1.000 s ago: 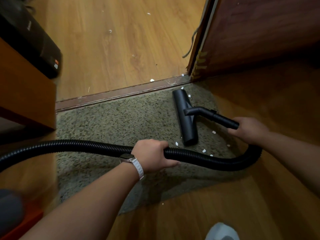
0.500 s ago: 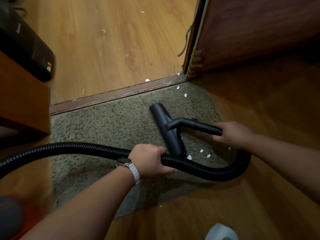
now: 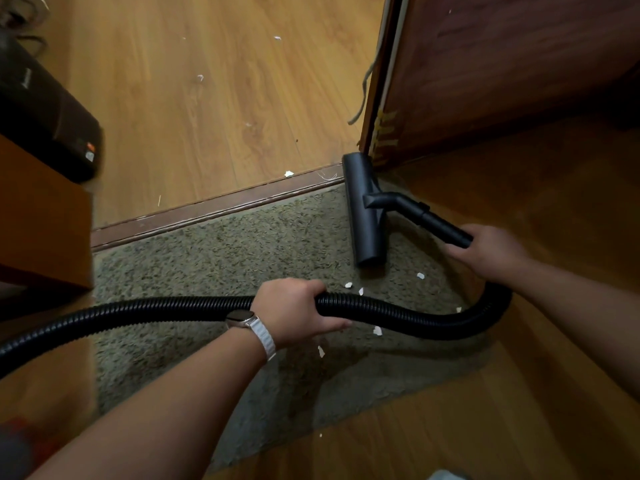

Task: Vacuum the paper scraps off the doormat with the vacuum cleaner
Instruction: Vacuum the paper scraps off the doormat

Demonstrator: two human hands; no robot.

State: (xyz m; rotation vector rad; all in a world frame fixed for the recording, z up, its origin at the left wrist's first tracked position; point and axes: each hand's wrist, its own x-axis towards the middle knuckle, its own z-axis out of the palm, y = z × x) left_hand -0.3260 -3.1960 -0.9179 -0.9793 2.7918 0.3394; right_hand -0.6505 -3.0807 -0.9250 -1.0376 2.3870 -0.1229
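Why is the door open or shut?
Open. The door is swung inward, its edge by the vacuum head, and bare floor shows past the threshold.

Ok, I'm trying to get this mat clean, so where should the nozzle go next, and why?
Probably pull the nozzle back toward you. It sits at the far right corner of the doormat, by the door, while the paper scraps lie nearer, around the hose. The right hand steers the wand; the left hand could lift the hose clear.
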